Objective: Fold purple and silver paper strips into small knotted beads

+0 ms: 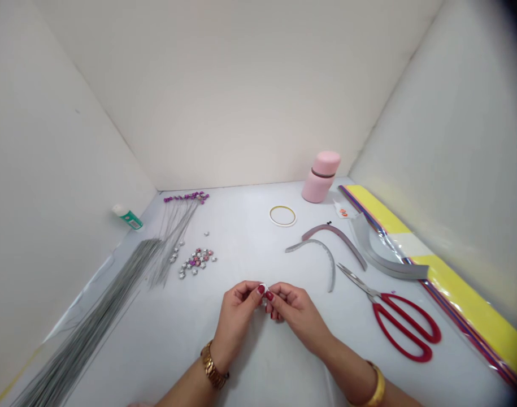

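Note:
My left hand [237, 310] and my right hand [297, 312] meet fingertip to fingertip low in the middle of the head view. Both are closed in a pinch on a small silver-white paper piece [264, 287], mostly hidden by the fingers. To the left lies a loose pile of small folded stars [200, 258] in silver, pink and purple. Right of my hands curve a silver paper strip [331, 265] and a mauve paper strip [347, 242]. Scissors with red handles [404, 322] lie beyond them, blades slightly apart.
A bundle of grey wires [92, 322] runs along the left, with purple-tipped wire stems [177, 217] behind. At the back are a green-and-white tube [129, 216], a tape roll [282, 216] and a pink bottle [321, 178]. Wide grey strips [385, 260] overlap yellow sheets [465, 299] at right.

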Tool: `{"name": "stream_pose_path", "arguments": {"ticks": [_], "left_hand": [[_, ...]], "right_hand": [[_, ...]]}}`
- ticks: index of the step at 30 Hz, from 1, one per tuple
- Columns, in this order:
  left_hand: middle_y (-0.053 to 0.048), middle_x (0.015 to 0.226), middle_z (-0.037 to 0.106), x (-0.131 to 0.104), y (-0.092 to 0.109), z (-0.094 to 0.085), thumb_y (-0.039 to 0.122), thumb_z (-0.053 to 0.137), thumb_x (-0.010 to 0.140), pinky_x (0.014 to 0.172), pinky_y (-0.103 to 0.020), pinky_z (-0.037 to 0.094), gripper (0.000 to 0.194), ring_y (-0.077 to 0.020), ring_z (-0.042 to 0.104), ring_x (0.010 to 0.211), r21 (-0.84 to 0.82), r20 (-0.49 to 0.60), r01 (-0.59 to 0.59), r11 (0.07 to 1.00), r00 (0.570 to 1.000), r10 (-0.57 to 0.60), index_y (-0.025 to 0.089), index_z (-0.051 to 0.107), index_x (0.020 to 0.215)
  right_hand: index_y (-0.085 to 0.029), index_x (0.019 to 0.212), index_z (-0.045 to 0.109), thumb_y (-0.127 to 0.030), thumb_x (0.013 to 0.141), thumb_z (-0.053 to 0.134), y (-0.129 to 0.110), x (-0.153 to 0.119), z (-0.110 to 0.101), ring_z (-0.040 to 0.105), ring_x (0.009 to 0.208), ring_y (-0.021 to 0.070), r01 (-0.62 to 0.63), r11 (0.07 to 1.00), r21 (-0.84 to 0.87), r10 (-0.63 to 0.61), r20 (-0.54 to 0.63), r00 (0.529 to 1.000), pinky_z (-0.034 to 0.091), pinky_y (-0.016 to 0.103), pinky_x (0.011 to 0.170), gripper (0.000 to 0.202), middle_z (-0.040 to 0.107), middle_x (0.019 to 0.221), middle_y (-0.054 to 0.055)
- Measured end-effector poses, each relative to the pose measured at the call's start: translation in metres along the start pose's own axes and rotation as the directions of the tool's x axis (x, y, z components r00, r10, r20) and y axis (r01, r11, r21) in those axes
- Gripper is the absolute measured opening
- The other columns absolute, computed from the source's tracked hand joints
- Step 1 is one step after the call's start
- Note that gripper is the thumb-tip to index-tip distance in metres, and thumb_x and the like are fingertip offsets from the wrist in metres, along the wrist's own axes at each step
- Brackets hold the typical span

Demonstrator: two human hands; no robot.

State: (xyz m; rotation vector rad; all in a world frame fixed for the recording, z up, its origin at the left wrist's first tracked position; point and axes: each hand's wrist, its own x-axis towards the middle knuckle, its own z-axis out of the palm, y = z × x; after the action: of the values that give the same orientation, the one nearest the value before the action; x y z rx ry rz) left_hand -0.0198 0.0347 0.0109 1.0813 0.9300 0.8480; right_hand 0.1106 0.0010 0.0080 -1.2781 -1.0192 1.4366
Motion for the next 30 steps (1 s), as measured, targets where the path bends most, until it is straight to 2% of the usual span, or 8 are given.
{"name": "stream_pose_path", "arguments": {"ticks": [6,11,14,18,21,26,30], "left_hand": [[-0.003,0.057,0.059,0.0013,-0.004,-0.0011,0.027,0.052,0.08,0.056,-0.026,0.046,0.018,-0.0138,0.056,0.055,0.108,-0.03,-0.049,0.993,0.998,0.053,0.011,0.059,0.075],[-0.005,0.068,0.062,-0.0016,-0.0029,-0.0046,0.023,0.054,0.079,0.063,-0.028,0.046,0.013,-0.0162,0.057,0.065,0.318,-0.063,-0.19,0.929,0.973,0.22,0.015,0.063,0.076],[-0.006,0.077,0.063,-0.0041,-0.0001,-0.0074,0.019,0.054,0.077,0.072,-0.031,0.044,0.012,-0.0181,0.056,0.076,0.432,-0.019,-0.297,0.852,0.941,0.337,0.018,0.066,0.078],[-0.007,0.088,0.064,-0.0061,0.0014,-0.0084,0.015,0.053,0.077,0.078,-0.033,0.043,0.017,-0.0192,0.056,0.084,0.5,0.074,-0.391,0.773,0.908,0.411,0.02,0.068,0.085],[-0.008,0.094,0.064,-0.0065,0.0014,-0.0075,0.015,0.054,0.077,0.082,-0.034,0.043,0.02,-0.0198,0.056,0.089,0.509,0.112,-0.414,0.755,0.901,0.418,0.021,0.067,0.091],[-0.009,0.092,0.062,-0.0028,0.002,-0.0083,0.021,0.05,0.081,0.079,-0.032,0.045,0.018,-0.0196,0.057,0.087,0.373,0.028,-0.305,0.876,0.948,0.318,0.018,0.067,0.084],[-0.007,0.085,0.059,0.0009,0.0016,-0.0081,0.022,0.049,0.082,0.07,-0.028,0.047,0.016,-0.0173,0.058,0.078,0.306,-0.008,-0.245,0.92,0.966,0.26,0.017,0.064,0.084]], "right_hand": [[-0.014,0.068,0.057,-0.031,0.079,0.055,0.0021,0.0009,-0.001,0.046,0.049,0.0081,-0.004,1.0,-0.013,0.004,-0.008,1.0,0.035,0.021,0.049,0.02,0.056,0.059,-0.001],[-0.014,0.066,0.058,-0.036,0.079,0.054,-0.0006,0.0001,0.0006,0.045,0.048,0.008,-0.003,1.0,0.008,0.003,0.006,1.0,0.034,0.021,0.048,0.026,0.056,0.058,0.0],[-0.014,0.066,0.059,-0.04,0.08,0.051,-0.0021,-0.0008,0.0015,0.044,0.047,0.0082,0.0,1.0,0.028,0.0,0.013,1.0,0.034,0.021,0.048,0.031,0.055,0.055,-0.001],[-0.014,0.065,0.059,-0.043,0.079,0.052,-0.0037,-0.0006,0.0013,0.045,0.048,0.0086,-0.001,0.998,0.06,0.002,-0.009,1.0,0.033,0.021,0.047,0.033,0.054,0.055,-0.001],[-0.015,0.067,0.059,-0.043,0.077,0.054,-0.006,0.0,0.001,0.044,0.047,0.0086,-0.008,0.996,0.084,0.011,-0.024,1.0,0.033,0.021,0.047,0.03,0.052,0.052,-0.002],[-0.015,0.073,0.061,-0.039,0.077,0.055,-0.0078,0.0002,0.0017,0.045,0.047,0.0089,-0.029,0.994,0.106,0.031,-0.015,0.999,0.032,0.021,0.047,0.026,0.057,0.057,0.0],[-0.014,0.068,0.059,-0.039,0.075,0.057,-0.0067,0.0004,0.002,0.043,0.046,0.0079,-0.039,0.994,0.106,0.041,-0.015,0.999,0.031,0.021,0.046,0.025,0.058,0.059,0.001]]}}
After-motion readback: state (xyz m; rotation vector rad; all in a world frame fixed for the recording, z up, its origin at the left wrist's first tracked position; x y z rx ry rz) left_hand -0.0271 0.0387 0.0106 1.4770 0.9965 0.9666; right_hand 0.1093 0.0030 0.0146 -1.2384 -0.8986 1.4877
